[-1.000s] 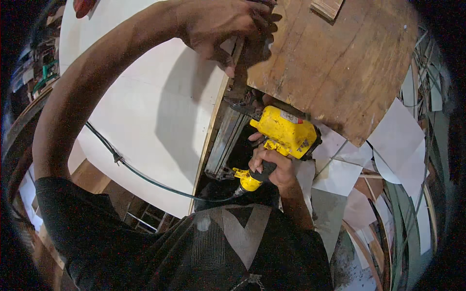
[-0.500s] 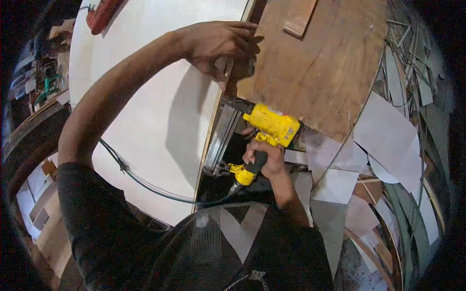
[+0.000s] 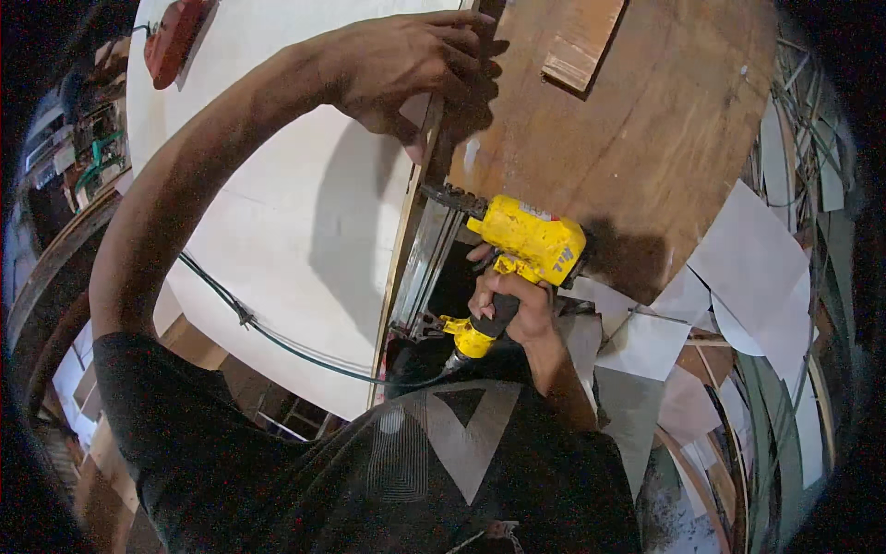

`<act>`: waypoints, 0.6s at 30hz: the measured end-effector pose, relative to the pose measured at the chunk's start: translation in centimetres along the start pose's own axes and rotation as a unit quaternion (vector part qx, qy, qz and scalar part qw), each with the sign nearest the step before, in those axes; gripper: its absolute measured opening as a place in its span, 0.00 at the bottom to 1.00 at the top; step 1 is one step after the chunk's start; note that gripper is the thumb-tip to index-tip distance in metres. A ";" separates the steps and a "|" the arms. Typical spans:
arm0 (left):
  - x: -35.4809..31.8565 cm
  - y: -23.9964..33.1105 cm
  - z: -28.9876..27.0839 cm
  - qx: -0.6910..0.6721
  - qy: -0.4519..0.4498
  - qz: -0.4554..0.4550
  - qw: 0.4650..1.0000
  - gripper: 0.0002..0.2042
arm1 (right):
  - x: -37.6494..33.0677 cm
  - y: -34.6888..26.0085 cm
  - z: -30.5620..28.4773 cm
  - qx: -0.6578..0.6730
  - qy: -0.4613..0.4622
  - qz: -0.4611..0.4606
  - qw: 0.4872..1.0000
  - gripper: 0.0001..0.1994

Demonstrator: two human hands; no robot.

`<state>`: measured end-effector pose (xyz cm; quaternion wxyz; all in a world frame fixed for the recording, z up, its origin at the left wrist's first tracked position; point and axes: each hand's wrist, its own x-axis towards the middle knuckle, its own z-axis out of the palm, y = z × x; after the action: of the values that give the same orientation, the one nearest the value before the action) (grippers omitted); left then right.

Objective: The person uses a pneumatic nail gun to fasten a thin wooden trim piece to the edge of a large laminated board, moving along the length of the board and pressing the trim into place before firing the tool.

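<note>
head: right hand (image 3: 519, 309) grips scuffed yellow nailer (image 3: 531, 238)

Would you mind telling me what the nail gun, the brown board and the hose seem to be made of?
Nail gun: yellow, scuffed housing, painted metal or plastic; its magazine looks like bare metal, given the bright, streaky shine.
Brown board: wood, probably plywood, seemingly unpainted, with grain lines and stains.
Hose: perhaps rubber or plastic, dark and smooth, judging by its even curve.

Yellow-and-black nailer (image 3: 528, 236), white panel (image 3: 249, 212), brown grained desk (image 3: 664, 120), black shirt (image 3: 295, 489) with grey geometric print (image 3: 466, 443), dark hose (image 3: 245, 319)
</note>
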<state>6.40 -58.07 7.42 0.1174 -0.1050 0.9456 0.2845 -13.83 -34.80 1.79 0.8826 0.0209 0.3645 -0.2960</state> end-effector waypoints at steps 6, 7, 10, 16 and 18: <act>-0.6 -1.7 1.7 0.003 0.006 -0.015 1.000 0.34 | -0.2 -0.3 -0.2 0.003 0.003 0.020 1.000 0.20; -0.6 -1.7 1.7 -0.009 0.005 -0.009 1.000 0.34 | -0.2 -0.1 -0.4 0.002 0.000 0.024 1.000 0.19; -0.7 -1.6 1.9 0.003 -0.002 -0.007 1.000 0.34 | -0.2 0.4 -0.8 0.008 0.007 0.018 1.000 0.16; -0.6 -1.6 1.3 -0.024 0.053 0.025 0.998 0.34 | -0.5 0.2 -0.7 0.009 0.020 0.033 0.999 0.17; -0.2 -1.7 0.9 -0.005 0.049 0.018 0.999 0.34 | -0.4 -1.0 -0.1 -0.009 0.025 0.040 0.999 0.16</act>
<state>7.20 -58.93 5.90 0.0651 -0.1026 0.9506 0.2855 -14.66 -35.39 2.15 0.8844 0.0348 0.3883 -0.2566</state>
